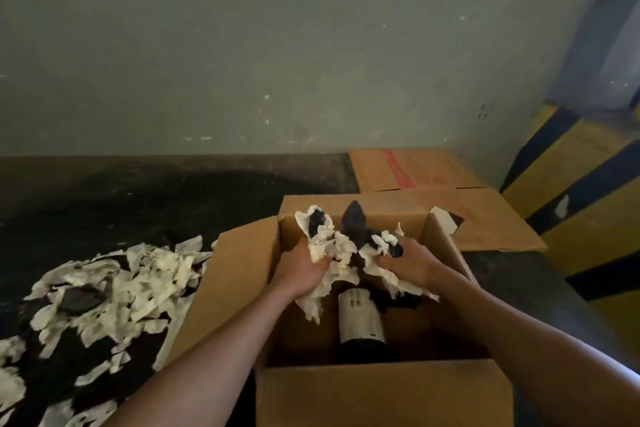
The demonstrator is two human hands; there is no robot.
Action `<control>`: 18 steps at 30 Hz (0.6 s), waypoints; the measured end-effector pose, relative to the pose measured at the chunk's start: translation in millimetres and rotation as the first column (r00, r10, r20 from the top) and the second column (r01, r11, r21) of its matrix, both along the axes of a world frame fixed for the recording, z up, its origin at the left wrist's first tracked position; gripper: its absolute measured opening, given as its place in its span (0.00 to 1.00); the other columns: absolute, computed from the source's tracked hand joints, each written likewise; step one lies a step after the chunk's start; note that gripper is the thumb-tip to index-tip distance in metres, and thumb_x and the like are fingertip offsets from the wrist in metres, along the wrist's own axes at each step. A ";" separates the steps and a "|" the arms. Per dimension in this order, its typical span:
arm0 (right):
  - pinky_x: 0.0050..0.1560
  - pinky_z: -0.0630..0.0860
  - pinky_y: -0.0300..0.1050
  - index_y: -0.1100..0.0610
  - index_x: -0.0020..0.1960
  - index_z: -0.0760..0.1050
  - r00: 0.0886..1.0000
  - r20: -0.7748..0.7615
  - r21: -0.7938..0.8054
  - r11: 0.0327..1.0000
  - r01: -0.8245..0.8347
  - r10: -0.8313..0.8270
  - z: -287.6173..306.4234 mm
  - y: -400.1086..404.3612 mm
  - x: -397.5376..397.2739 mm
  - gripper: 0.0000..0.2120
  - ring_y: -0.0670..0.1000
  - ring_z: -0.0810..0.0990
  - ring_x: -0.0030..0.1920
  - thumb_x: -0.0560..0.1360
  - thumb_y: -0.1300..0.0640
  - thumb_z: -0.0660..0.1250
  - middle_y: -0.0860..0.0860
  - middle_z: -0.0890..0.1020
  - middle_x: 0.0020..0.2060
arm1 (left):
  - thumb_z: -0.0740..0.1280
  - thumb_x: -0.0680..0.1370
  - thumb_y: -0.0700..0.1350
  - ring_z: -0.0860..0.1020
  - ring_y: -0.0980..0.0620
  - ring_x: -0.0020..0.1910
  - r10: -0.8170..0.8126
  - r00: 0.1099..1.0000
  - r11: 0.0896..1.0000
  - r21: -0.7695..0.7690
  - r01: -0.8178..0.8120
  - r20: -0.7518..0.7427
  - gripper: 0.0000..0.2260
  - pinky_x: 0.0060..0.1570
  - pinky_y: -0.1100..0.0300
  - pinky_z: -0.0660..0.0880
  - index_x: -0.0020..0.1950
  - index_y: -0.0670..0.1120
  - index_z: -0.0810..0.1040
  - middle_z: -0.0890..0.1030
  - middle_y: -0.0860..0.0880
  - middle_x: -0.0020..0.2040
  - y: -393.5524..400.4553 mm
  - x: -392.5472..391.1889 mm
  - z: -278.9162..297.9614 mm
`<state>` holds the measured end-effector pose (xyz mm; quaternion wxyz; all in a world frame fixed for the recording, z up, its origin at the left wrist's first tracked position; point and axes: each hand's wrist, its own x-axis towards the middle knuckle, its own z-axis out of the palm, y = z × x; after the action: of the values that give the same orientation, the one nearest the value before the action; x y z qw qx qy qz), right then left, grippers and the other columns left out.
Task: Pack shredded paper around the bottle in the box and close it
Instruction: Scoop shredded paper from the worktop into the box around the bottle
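An open cardboard box [381,392] stands on the floor in front of me, its flaps spread outward. Inside lies a dark bottle [362,322] with a pale label, its neck hidden under paper. My left hand [301,270] and my right hand [412,263] are both over the box, each closed on a bunch of white and black shredded paper [337,246] held above the bottle's upper end. A loose pile of shredded paper [114,284] lies on the floor to the left of the box.
Two flattened cardboard sheets [433,177] lie behind and right of the box. A yellow and black striped barrier [588,204] rises at the right. A grey wall [277,45] stands behind, above the dark floor [121,204].
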<state>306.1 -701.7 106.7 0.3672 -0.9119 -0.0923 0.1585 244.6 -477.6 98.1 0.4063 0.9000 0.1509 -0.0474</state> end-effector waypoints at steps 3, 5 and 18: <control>0.40 0.74 0.39 0.49 0.71 0.66 0.988 -0.145 0.024 0.998 -0.050 0.053 -17.5 -8.4 21.3 0.26 0.48 0.78 0.44 0.76 0.47 0.70 0.50 0.79 0.53 | 0.69 0.76 0.56 0.73 0.42 0.68 -0.050 0.985 0.999 0.012 0.053 -0.166 0.35 0.67 0.48 0.71 0.79 0.53 0.59 0.71 0.45 0.73 0.7 5.5 -20.7; 0.39 0.73 0.38 0.48 0.72 0.65 0.977 -0.190 0.063 0.995 -0.081 0.092 -21.4 -9.6 28.5 0.25 0.48 0.77 0.43 0.78 0.49 0.68 0.50 0.78 0.54 | 0.71 0.75 0.51 0.71 0.39 0.70 -0.049 0.971 0.998 0.038 0.059 -0.234 0.40 0.67 0.46 0.72 0.81 0.53 0.52 0.64 0.42 0.76 -0.2 7.7 -27.7; 0.65 0.72 0.57 0.48 0.74 0.62 0.931 -0.125 -0.547 0.759 -0.354 0.344 -43.7 -16.8 27.7 0.31 0.61 0.73 0.66 0.75 0.41 0.67 0.56 0.70 0.70 | 0.76 0.71 0.57 0.66 0.42 0.75 -0.197 0.714 0.870 0.215 0.443 -0.672 0.45 0.67 0.50 0.71 0.81 0.50 0.56 0.63 0.46 0.79 -24.0 -7.0 -43.1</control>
<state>333.8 -718.6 62.9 0.0480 -0.9443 -0.2067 0.2515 237.6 -501.6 55.1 0.1446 0.9019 0.1228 -0.3880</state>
